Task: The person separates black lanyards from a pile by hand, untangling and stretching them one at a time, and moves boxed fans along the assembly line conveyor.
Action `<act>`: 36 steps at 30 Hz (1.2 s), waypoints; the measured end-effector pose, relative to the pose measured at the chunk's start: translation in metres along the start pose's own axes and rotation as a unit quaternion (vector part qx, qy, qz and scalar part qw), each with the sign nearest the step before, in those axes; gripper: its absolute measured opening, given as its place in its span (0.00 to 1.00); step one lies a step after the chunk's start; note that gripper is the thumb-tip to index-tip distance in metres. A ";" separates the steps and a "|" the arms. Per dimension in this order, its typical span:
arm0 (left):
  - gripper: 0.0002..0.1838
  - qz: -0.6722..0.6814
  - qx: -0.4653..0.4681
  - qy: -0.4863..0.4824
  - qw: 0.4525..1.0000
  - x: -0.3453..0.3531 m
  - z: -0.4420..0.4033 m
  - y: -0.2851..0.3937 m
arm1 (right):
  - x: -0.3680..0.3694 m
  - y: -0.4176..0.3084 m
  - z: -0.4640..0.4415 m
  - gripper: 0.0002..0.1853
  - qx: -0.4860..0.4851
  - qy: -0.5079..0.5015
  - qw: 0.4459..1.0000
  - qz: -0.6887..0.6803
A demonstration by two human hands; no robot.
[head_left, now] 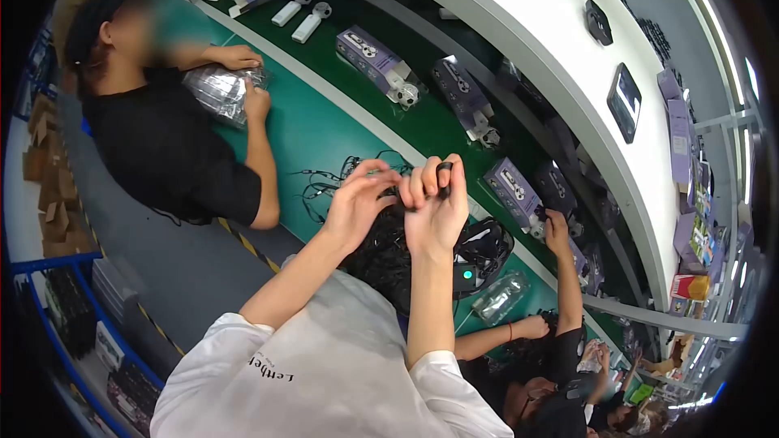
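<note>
My right hand (436,204) is raised over the green table, its fingers curled round a small black item (444,177), perhaps a coiled cable. Beside it, my left hand (360,201) has bent fingers close to the right hand's fingertips; whether it pinches anything is too small to tell. Thin black cables (320,191) lie on the table behind my left hand. Below both hands is a heap of black cables (381,255), partly hidden by my wrists. A black case (487,253) with more cables sits just right of my right wrist.
A co-worker in black (174,142) handles clear plastic packs (223,93) at the left. Purple boxes (369,55) and white devices (310,24) lie on the green line (324,53) beyond the table (300,130). Another person's hand (557,231) reaches in at right, near a clear bottle (501,298).
</note>
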State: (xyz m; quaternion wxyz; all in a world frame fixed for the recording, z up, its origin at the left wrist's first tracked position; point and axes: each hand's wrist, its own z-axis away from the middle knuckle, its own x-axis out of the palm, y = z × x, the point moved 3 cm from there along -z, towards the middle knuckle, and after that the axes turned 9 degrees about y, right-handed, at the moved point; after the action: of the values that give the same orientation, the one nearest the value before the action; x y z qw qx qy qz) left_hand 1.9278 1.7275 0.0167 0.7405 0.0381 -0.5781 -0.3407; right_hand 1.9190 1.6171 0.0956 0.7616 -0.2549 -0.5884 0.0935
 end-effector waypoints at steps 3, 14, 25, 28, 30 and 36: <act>0.11 -0.101 0.037 0.119 0.987 -0.042 -0.010 0.024 | -0.023 0.005 -0.069 0.17 -0.027 0.071 0.959 0.274; 0.06 -0.367 -0.147 0.191 0.899 -0.230 0.012 0.034 | -0.118 0.106 -0.336 0.14 -0.216 -0.060 0.446 0.867; 0.06 -0.412 -0.112 0.242 0.871 -0.233 -0.028 0.068 | -0.119 0.103 -0.259 0.11 -0.131 -0.139 0.402 0.896; 0.06 -0.431 -0.110 0.225 0.867 -0.226 -0.024 0.067 | -0.143 0.110 -0.160 0.10 0.098 -0.248 0.316 0.910; 0.06 -0.431 -0.117 0.201 0.872 -0.221 -0.019 0.066 | -0.171 0.110 -0.127 0.12 0.092 -0.275 0.342 0.894; 0.05 -0.473 -0.110 0.121 0.866 -0.200 -0.001 0.048 | -0.147 0.065 -0.083 0.11 0.063 -0.210 0.428 0.876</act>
State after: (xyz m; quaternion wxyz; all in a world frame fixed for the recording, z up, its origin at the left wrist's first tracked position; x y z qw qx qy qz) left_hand 1.9314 1.8738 -0.1280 0.5538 0.2667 -0.3554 -0.7042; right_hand 1.9655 1.5842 -0.0758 0.1366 -0.5574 -0.1830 0.7982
